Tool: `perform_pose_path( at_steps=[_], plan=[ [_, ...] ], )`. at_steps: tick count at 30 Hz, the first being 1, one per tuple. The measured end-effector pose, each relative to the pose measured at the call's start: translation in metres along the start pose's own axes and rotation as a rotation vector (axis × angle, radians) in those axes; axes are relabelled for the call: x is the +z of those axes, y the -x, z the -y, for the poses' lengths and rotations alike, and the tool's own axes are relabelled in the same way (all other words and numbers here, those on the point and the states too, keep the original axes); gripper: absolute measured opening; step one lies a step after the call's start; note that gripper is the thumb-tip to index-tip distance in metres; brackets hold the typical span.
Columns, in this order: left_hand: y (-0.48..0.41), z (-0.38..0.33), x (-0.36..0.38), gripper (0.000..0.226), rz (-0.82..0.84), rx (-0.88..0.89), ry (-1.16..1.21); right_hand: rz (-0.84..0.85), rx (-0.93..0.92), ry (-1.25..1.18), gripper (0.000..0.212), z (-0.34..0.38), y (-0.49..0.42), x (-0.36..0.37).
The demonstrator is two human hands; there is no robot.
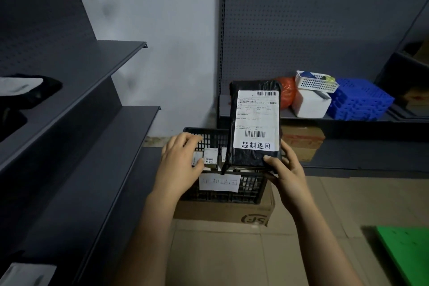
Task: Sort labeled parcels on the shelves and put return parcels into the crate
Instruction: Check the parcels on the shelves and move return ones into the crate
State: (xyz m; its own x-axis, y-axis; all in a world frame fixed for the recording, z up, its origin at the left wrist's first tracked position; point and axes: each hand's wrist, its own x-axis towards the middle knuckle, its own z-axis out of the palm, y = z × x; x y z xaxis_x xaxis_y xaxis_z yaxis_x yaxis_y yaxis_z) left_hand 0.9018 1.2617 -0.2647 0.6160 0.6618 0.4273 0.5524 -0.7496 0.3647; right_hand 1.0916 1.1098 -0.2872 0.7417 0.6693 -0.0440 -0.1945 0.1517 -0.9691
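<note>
From the head camera, the right hand (284,170) grips the lower right corner of a black parcel (255,123), thumb pressed on its front face and fingers curled behind it; the parcel stands nearly upright, tilted a little back, with its bottom edge just above the right half of the crate (249,189); a white shipping label (256,121) covers most of its front, with barcodes at top and bottom and handwritten characters along the lower edge; the left hand (180,161) reaches into the left half of the crate, fingers bent down over small white-labelled parcels (210,157) lying inside, though I cannot tell whether it actually grasps one; the crate is black with lattice walls, and a white paper sign (219,182) with handwriting hangs on its near wall; it sits on top of a brown cardboard box (222,212) on the tiled floor (232,258); dark grey shelves (111,132) rise in steps on the left, and a black parcel with a white label (25,90) lies at the left edge of an upper one; behind the crate, a low shelf against the pegboard back wall carries an orange bag (288,93), a white box (311,105) with a white basket (316,82) on top, and a stack of blue crates (361,101); a green board (406,253) lies at the bottom right corner of the floor.
</note>
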Motion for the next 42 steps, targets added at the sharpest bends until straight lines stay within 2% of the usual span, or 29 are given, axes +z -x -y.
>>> perform_pose_path(
  at_steps=[8,19,25,34,42],
  plan=[
    [-0.091,0.025,0.049,0.047,0.013,-0.008,0.011,-0.001,0.039,0.013,0.050,-0.009,-0.103,0.014],
    [-0.256,0.114,0.128,0.047,0.114,0.049,0.012,-0.040,0.072,0.040,0.048,-0.047,-0.279,0.078],
    [-0.321,0.157,0.166,0.046,0.200,0.080,0.017,-0.092,0.136,0.023,0.050,-0.076,-0.343,0.101],
    [-0.327,0.198,0.245,0.045,0.366,0.013,0.053,-0.115,0.314,0.080,0.048,-0.141,-0.381,0.090],
    [-0.284,0.236,0.333,0.039,0.498,-0.135,0.118,-0.070,0.520,0.160,0.047,-0.233,-0.390,0.069]
  ],
)
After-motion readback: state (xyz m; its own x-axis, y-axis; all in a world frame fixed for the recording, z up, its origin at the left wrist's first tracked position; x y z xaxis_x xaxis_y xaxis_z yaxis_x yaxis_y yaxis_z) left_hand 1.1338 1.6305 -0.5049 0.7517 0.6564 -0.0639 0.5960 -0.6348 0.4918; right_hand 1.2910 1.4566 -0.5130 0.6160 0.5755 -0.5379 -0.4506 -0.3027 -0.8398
